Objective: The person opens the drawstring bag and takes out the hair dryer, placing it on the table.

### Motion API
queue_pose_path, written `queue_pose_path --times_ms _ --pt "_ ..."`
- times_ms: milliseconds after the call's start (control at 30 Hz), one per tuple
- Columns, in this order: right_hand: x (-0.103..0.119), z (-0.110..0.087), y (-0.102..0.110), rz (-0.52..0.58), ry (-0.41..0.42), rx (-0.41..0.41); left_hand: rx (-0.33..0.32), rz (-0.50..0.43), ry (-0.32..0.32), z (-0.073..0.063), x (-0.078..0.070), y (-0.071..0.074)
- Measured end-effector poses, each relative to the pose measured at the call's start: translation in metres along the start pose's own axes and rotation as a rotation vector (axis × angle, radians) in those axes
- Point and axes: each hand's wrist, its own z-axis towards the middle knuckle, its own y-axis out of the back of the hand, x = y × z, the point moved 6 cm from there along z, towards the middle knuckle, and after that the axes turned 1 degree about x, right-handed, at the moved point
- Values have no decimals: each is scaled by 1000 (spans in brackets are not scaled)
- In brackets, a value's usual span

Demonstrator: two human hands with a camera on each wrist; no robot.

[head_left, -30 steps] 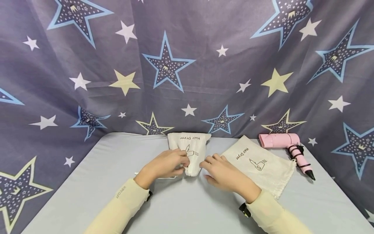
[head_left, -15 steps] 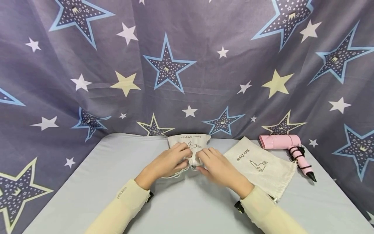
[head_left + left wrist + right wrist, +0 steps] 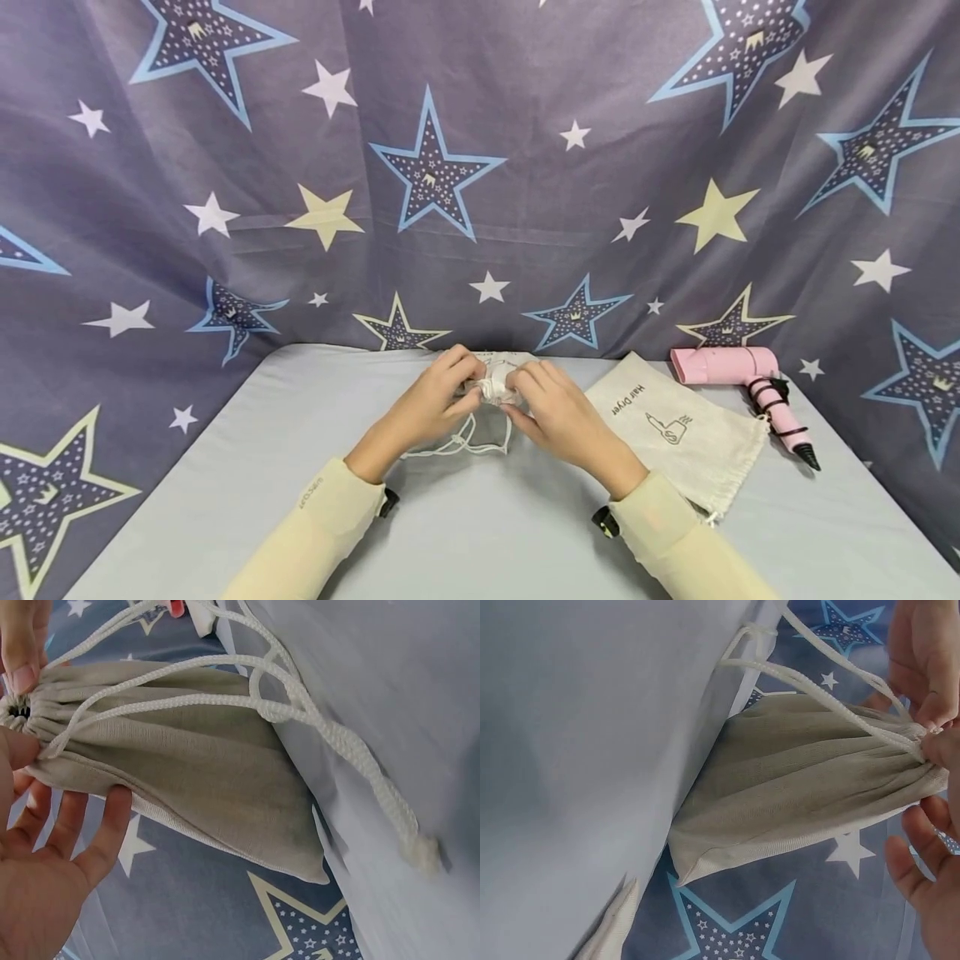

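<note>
A cream drawstring pouch [image 3: 187, 757] stands at the back of the table, its gathered mouth raised toward me. My left hand [image 3: 435, 392] pinches one side of that gathered mouth, thumb on top and fingers beneath. On the other side my right hand [image 3: 562, 408] pinches the same puckered rim. In the left wrist view a small dark hole shows in the middle of the gathers. White drawstring cords [image 3: 468, 446] hang from the mouth and lie in loops on the table, with a knotted end [image 3: 420, 851]. What is inside the pouch is hidden.
A second cream pouch [image 3: 663, 429], printed "Hair Dryer", lies flat on the right. Beyond it is a pink hair dryer [image 3: 723, 365] with its black cord wound round the handle. A star-patterned curtain [image 3: 480, 167] rises behind the table [image 3: 465, 533].
My right hand has come in from the right and taken hold of the pouch's mouth. Both hands have lifted the mouth, and the drawstring loops now hang down in front.
</note>
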Motion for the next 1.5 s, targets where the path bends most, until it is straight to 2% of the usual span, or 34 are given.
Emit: queue_pose_path --times_ms 100,300,467,767,900,1133,1300,1500 --pt "1 -1 -1 -24 2 -22 5 -7 7 -1 0 0" --pt "4 -1 1 -75 11 -75 11 28 -40 -1 -5 0" --pt "2 -1 3 -71 -5 -84 -28 53 -41 0 -6 0" --pt "2 -4 -1 -50 -8 -82 -110 155 -125 -1 -13 -1" --pt "2 -6 -1 -38 -17 -90 -131 193 -142 -1 -18 -4" --pt "3 -7 -2 -59 -31 -134 -177 245 -124 -2 -25 -14" --pt "5 -7 -3 -94 -50 -172 -180 268 -122 -4 -28 -18" --pt "8 -7 -2 -95 -76 -214 -163 282 -132 -4 -33 -16"
